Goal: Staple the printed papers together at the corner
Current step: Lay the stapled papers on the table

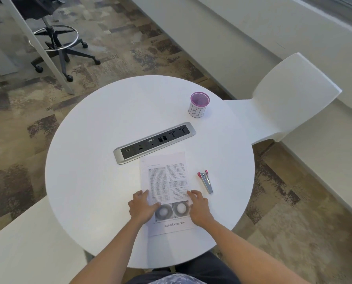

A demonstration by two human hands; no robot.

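Round white tabletop in an office w/ patterned carpet carries everything. Printed papers lie flat near the person's edge, text side up, long side running away from the person. Left hand rests flat on the lower-left part of the sheets, right hand flat on the lower-right; neither grip is closed on anything, fingers spread & pressing only. Stapler, red & silver, lies just right of the papers, apart from them and untouched. Beyond the sheets sits a power/data strip set into the top, then a purple mesh cup farther back; a white chair stands at the far right. Step in hand looks like squaring the stack: best to tap edges flush, keep one palm pinning the sheets so they don't slide, then bring the stapler to a top corner, fully over all sheets.
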